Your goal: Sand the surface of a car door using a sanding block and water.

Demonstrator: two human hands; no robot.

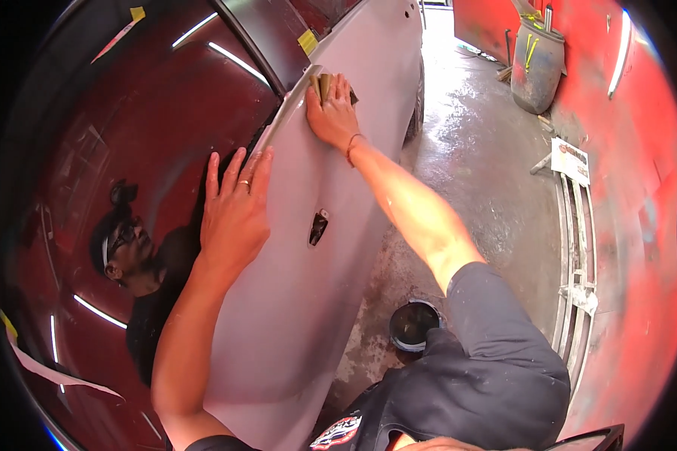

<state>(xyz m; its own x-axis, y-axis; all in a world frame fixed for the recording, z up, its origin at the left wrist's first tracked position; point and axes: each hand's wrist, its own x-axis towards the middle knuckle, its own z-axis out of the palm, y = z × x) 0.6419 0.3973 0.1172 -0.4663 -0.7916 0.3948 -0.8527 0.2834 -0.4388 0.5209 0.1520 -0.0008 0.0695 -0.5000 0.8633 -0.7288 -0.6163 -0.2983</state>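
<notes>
A car door panel [293, 316] in dull grey primer runs away from me below dark window glass [90, 225]. My right hand [332, 116] reaches to its far upper edge, pressing a folded tan sheet that looks like sandpaper [324, 86] flat on the panel. Part of the sheet is hidden under the fingers. Nearer me, my left hand [237, 218] rests with outstretched fingers on the top edge of the door beside the glass, holding nothing. A dark handle opening [319, 227] sits in the panel between both arms.
Yellow tape [307, 42] sticks near the window's far corner. On the floor to my right stands a dark bucket [414, 325]. A grey barrel [538, 68] and long pale rails [575, 240] are along the red wall [647, 150].
</notes>
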